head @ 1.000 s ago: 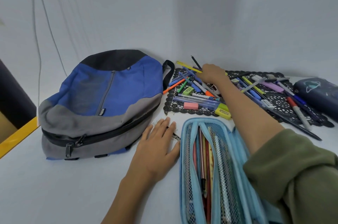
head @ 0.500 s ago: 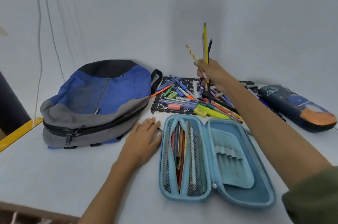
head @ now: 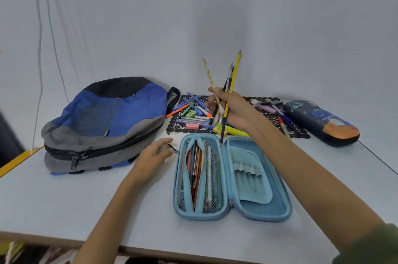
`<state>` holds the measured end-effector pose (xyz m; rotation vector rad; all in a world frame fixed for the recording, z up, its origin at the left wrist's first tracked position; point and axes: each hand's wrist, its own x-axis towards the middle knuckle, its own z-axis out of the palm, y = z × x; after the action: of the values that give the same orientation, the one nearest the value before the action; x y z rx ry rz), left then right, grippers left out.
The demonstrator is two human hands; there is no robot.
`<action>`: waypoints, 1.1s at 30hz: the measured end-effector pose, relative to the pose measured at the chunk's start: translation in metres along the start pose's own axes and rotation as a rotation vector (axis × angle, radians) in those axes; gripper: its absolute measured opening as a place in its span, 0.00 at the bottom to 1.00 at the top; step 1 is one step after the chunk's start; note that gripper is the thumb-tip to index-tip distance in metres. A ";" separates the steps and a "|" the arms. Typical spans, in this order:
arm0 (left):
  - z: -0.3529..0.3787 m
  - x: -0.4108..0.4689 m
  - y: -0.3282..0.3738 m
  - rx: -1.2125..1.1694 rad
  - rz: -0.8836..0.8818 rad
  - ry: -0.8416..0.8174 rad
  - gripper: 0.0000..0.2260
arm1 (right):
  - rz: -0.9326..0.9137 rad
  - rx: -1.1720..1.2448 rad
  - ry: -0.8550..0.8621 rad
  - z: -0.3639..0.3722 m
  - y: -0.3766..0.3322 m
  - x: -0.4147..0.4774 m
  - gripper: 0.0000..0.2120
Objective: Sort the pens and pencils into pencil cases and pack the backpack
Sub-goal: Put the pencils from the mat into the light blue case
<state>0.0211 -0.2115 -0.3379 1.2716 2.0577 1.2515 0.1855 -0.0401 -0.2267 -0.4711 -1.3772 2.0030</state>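
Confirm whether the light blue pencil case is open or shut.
Open. The light blue pencil case lies spread flat, both halves facing up; pencils show behind the mesh pocket of one half.

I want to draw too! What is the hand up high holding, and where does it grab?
The right hand grips a bunch of pencils below their middles, with the long upper ends sticking up. The left hand holds nothing.

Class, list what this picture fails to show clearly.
Head view:
1. Backpack interior: its fabric hides it.
2. Dark case contents: closed shell hides them.
3. Part of the pen pile: right hand, gripping pencils, covers it.
4. Small item by left hand: blurred, too small.
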 end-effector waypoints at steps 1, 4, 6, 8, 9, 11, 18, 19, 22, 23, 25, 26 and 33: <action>0.001 -0.001 0.007 -0.149 -0.052 0.042 0.13 | 0.018 0.053 -0.009 0.002 0.001 -0.001 0.06; 0.010 -0.009 0.036 -0.536 -0.081 0.253 0.11 | 0.034 0.137 -0.016 0.008 0.004 0.000 0.05; 0.018 -0.014 0.059 -0.789 -0.014 0.330 0.12 | 0.015 0.154 -0.039 0.015 0.006 0.001 0.05; 0.029 -0.018 0.081 -1.010 -0.002 0.306 0.12 | -0.010 0.114 -0.029 0.022 0.008 0.002 0.07; 0.035 -0.017 0.090 -1.110 -0.033 0.277 0.12 | -0.028 0.080 -0.026 0.026 0.008 0.002 0.09; 0.045 -0.015 0.102 -1.309 -0.135 0.211 0.13 | -0.061 0.044 -0.043 0.035 0.009 0.000 0.11; 0.072 -0.005 0.102 -1.821 -0.446 -0.009 0.13 | -0.149 -0.029 -0.108 0.056 0.014 -0.012 0.10; 0.074 -0.005 0.102 -1.875 -0.443 -0.030 0.14 | -0.170 -0.069 -0.115 0.057 0.016 -0.014 0.10; 0.074 -0.004 0.102 -1.960 -0.422 -0.068 0.16 | -0.268 -0.274 -0.109 0.055 0.017 -0.023 0.08; 0.073 -0.003 0.101 -1.961 -0.415 -0.072 0.16 | -0.295 -0.332 -0.109 0.054 0.015 -0.026 0.06; 0.071 -0.002 0.102 -1.970 -0.408 -0.080 0.15 | -0.297 -0.352 -0.124 0.053 0.014 -0.032 0.04; 0.070 -0.003 0.104 -1.975 -0.403 -0.087 0.15 | -0.286 -0.333 -0.133 0.052 0.016 -0.034 0.06; 0.068 -0.003 0.118 -1.891 -0.451 -0.008 0.15 | -0.282 -0.249 -0.081 0.052 0.029 -0.042 0.05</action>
<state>0.1293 -0.1601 -0.2717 -0.1157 0.3331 1.8898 0.1746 -0.1115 -0.2362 -0.2866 -1.6539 1.6478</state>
